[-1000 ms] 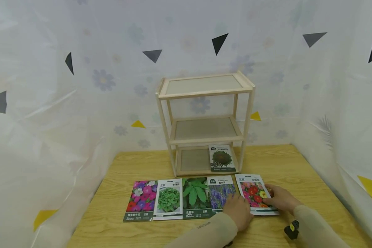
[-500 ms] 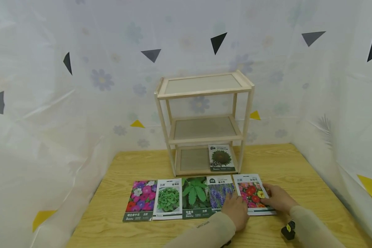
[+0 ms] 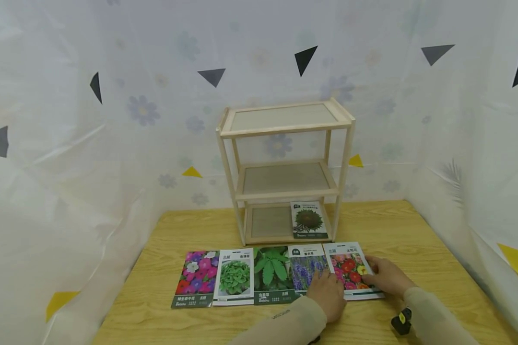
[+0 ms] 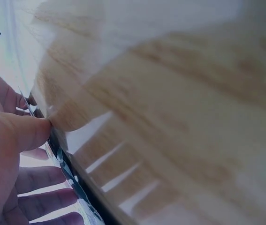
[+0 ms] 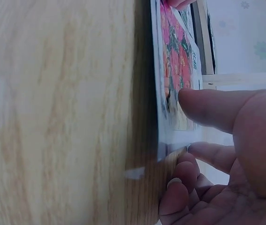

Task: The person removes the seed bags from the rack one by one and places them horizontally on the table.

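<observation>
Several seed packets lie in a row along the table. The rightmost is a white packet (image 3: 353,270) with red, pink and yellow flowers. My right hand (image 3: 386,275) holds its right edge, thumb over the face and fingers at the side; in the right wrist view the thumb (image 5: 203,108) lies over the printed front. My left hand (image 3: 328,292) rests on the lower part of the purple-flower packet (image 3: 306,266), close to the red-flower packet's left edge. Extended fingers (image 4: 43,180) of the left hand lie at a packet edge in the left wrist view.
Left in the row are a green-leaf packet (image 3: 273,270), a white herb packet (image 3: 234,278) and a mixed-flower packet (image 3: 197,278). Behind stands a three-tier wooden shelf (image 3: 287,195), with a sunflower packet (image 3: 309,220) on its bottom tier. Patterned sheeting (image 3: 69,191) surrounds the table.
The red-flower packet has shifted slightly left and now lies against the purple-flower packet. My right hand has moved left with it; my left hand has shifted slightly left.
</observation>
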Demonstrator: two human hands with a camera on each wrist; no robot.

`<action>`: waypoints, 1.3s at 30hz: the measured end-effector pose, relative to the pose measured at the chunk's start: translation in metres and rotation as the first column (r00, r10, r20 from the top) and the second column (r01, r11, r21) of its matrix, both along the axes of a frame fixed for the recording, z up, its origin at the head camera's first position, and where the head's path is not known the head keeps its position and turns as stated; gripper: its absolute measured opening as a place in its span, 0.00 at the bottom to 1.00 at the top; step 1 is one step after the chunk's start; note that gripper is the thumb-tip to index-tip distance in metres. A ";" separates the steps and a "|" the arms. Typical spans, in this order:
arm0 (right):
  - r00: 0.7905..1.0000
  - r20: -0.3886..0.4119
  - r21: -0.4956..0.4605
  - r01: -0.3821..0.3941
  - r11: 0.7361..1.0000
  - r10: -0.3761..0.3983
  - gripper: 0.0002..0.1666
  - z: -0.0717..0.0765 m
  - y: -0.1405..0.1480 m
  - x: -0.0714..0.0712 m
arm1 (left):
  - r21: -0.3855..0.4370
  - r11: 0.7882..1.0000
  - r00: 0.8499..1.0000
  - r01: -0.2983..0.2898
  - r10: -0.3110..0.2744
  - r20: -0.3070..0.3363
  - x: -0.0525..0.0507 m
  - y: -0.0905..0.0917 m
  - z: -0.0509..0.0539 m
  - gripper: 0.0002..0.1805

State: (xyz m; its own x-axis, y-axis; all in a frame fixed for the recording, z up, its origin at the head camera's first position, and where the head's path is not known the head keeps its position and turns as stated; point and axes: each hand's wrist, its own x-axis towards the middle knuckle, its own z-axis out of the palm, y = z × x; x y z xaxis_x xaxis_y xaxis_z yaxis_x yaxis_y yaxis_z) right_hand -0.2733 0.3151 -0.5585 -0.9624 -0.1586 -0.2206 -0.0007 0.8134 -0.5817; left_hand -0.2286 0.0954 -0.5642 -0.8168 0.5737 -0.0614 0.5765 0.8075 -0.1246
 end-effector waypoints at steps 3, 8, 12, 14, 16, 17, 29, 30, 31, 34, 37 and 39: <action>1.000 0.011 -0.014 0.004 1.000 -0.004 0.45 0.000 0.000 0.000 | -0.005 1.000 1.000 -0.008 0.008 0.011 0.001 0.000 0.001 0.26; 1.000 0.018 -0.032 0.006 0.999 -0.005 0.44 0.000 0.000 0.000 | 0.008 1.000 1.000 -0.021 0.020 0.008 0.002 0.000 0.004 0.26; 1.000 0.014 -0.035 0.005 0.999 -0.004 0.43 0.000 -0.001 0.000 | 0.013 1.000 1.000 -0.024 0.024 0.012 0.003 -0.001 0.007 0.25; 1.000 0.009 -0.038 0.003 0.999 -0.002 0.43 0.000 -0.001 0.001 | 0.014 1.000 0.999 -0.026 0.026 0.019 0.003 -0.001 0.006 0.25; 1.000 0.005 -0.042 0.000 0.999 0.000 0.43 0.000 -0.001 0.001 | 0.019 0.999 0.999 -0.027 0.027 0.026 0.002 -0.001 0.006 0.25; 1.000 0.004 -0.044 -0.001 0.999 0.001 0.43 0.000 -0.002 0.002 | 0.021 0.999 0.999 -0.026 0.025 0.028 0.002 -0.001 0.005 0.25; 1.000 -0.016 -0.027 -0.009 1.000 0.009 0.44 -0.001 0.000 0.002 | 0.017 1.000 0.999 -0.008 0.007 0.033 0.000 -0.003 0.004 0.26; 1.000 -0.019 -0.026 -0.010 1.000 0.009 0.44 -0.001 0.000 0.002 | 0.015 1.000 0.999 -0.007 0.006 0.034 0.000 -0.003 0.005 0.25; 1.000 -0.019 -0.026 -0.009 1.000 0.009 0.43 -0.001 -0.001 0.002 | 0.014 1.000 0.999 -0.006 0.006 0.036 0.000 -0.003 0.005 0.25; 1.000 -0.022 -0.026 -0.011 1.000 0.011 0.43 -0.001 -0.001 0.002 | 0.015 1.000 0.999 -0.002 0.001 0.034 0.001 -0.004 0.005 0.26; 1.000 -0.018 -0.029 -0.010 1.000 0.010 0.43 -0.001 -0.001 0.002 | 0.022 1.000 1.000 0.000 -0.001 0.018 0.002 -0.004 0.006 0.26; 1.000 -0.019 -0.028 -0.013 1.000 0.012 0.43 0.000 0.002 0.002 | 0.026 1.000 1.000 0.005 -0.005 0.003 0.004 -0.005 0.007 0.27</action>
